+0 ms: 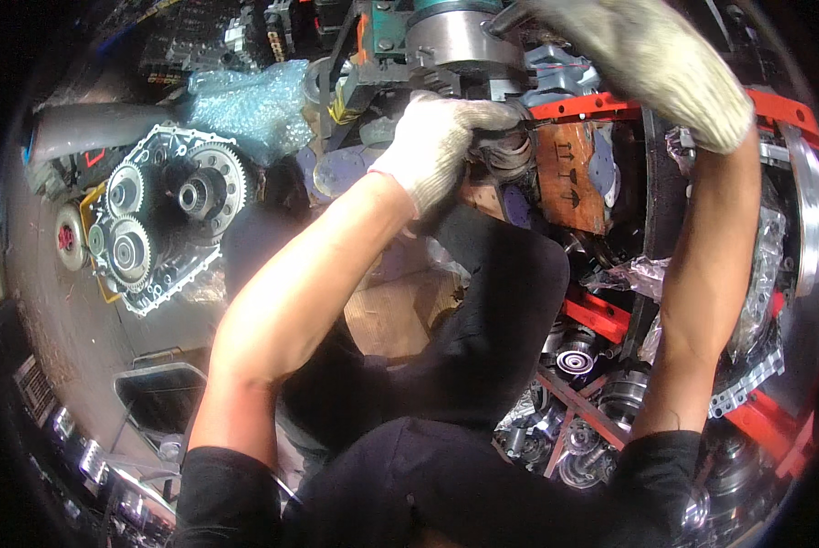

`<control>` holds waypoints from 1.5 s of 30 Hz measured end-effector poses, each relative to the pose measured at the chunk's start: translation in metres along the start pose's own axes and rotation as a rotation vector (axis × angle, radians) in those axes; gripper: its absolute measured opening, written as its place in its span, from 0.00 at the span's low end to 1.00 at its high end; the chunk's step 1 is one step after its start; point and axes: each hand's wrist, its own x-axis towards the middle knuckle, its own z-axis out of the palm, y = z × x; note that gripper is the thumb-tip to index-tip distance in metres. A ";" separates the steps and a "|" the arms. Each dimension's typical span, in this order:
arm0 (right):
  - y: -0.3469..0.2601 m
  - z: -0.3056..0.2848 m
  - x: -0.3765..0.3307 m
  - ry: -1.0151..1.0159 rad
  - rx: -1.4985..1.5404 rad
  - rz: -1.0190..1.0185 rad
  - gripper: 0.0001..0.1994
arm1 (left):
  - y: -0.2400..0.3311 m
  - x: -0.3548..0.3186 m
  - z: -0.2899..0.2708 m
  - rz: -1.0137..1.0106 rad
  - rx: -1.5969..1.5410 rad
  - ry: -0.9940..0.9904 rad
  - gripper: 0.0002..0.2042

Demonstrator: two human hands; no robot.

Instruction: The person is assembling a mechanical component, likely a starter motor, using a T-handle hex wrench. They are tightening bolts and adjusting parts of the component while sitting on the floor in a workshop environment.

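Note:
Both my hands wear knit work gloves. My left hand [441,137] is closed around a dark round metal part [505,151] under a large grey steel cylinder [460,41] at the top centre. Raised near the top edge, my right hand [651,59] grips a dark handle [510,16] beside that cylinder. What the handle joins to is hidden by the glove.
An open gearbox housing with several gears [158,215] lies on the floor at left, bubble wrap [250,96] behind it. A red metal frame [601,315] holding shiny round parts [574,361] fills the right. A wooden board [396,315] lies by my dark-clad knee.

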 end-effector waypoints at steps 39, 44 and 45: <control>0.012 0.020 0.033 0.103 -0.122 -0.064 0.25 | 0.012 0.000 0.002 -0.241 -0.041 0.048 0.19; -0.010 -0.017 0.024 -0.156 0.347 0.395 0.27 | 0.006 0.002 0.008 -0.305 -0.366 0.113 0.09; -0.024 -0.029 0.028 -0.138 0.449 0.454 0.27 | 0.005 0.002 0.007 -0.303 -0.322 0.116 0.09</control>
